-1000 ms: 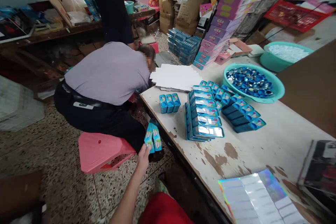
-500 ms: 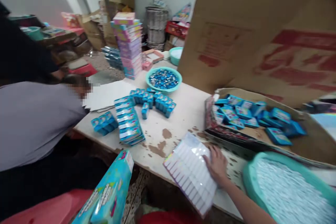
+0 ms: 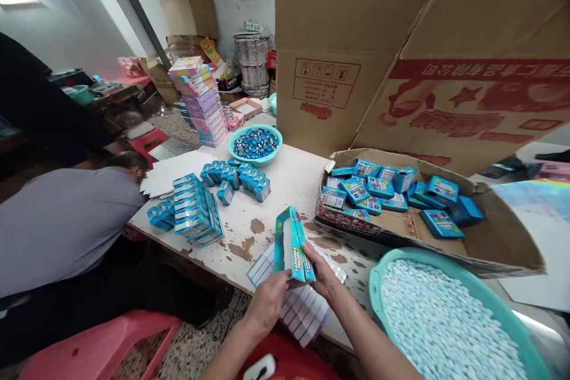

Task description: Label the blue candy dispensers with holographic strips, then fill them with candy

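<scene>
My left hand and my right hand both grip a pair of flat blue boxes, held on edge above a sheet of white sticker labels at the table's near edge. Fingers of both hands are closed on the boxes. Just right of my hands sits a teal basin of small white pieces. A shallow cardboard tray behind it holds several loose blue boxes.
Stacked blue boxes and rows of small blue boxes lie on the worn white table. A teal bowl of blue caps stands further back. A person in a grey shirt crouches at left over a pink stool. Large cartons rise behind.
The view swung right and steadied. My left hand brought the blue boxes up from below the table; my right hand left the sticker sheet and took hold of them too.
</scene>
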Motion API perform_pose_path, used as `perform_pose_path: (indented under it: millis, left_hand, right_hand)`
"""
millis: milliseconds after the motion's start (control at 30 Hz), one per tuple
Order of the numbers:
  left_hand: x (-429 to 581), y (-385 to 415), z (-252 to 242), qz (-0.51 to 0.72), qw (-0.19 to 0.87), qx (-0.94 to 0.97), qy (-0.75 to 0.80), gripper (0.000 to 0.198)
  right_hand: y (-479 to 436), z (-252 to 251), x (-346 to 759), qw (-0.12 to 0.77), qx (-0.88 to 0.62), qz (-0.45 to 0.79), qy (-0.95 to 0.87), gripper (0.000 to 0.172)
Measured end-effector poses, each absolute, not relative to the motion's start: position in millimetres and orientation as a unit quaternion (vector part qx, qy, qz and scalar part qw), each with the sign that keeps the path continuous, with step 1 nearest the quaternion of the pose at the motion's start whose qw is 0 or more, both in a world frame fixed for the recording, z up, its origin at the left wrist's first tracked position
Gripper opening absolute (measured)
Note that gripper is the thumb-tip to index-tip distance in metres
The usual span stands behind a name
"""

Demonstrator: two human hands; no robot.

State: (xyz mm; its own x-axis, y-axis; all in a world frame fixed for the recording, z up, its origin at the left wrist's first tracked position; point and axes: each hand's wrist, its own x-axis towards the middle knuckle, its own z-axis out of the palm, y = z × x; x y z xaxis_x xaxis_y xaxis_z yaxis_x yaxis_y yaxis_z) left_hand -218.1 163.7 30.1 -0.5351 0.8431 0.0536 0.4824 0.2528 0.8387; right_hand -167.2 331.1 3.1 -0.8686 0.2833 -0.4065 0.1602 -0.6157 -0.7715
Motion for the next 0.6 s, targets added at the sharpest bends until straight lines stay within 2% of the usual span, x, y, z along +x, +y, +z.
perform_pose_path:
  millis: [67, 167, 333, 467, 600]
  left_hand:
    - [-221, 160, 34, 0.446, 0.216, 0.446, 0.746, 0.035]
    - [-235, 152, 41, 0.441, 0.229, 0.468, 0.731, 0.033]
    - [-282, 131, 39, 0.404, 0.200, 0.450, 0.771, 0.032]
    - [-318, 100, 19, 0.357, 0.196, 0.481, 0.776, 0.038]
    - [-334, 79, 20, 0.382, 0.263, 0.416, 0.782, 0.033]
  right_hand:
    - [328, 11, -169, 0.017, -0.246, 0.912, -0.327, 0.043]
    - [330, 16, -173, 0.001, -0.228, 0.936, -0.268, 0.041]
    - [351, 12, -185, 0.020, -0.264, 0.909, -0.321, 0.041]
    - [369, -3, -192, -0.010, -0.291, 0.872, -0.393, 0.042]
    - [381, -19, -180, -0.066, -0.331, 0.861, -0.380, 0.038]
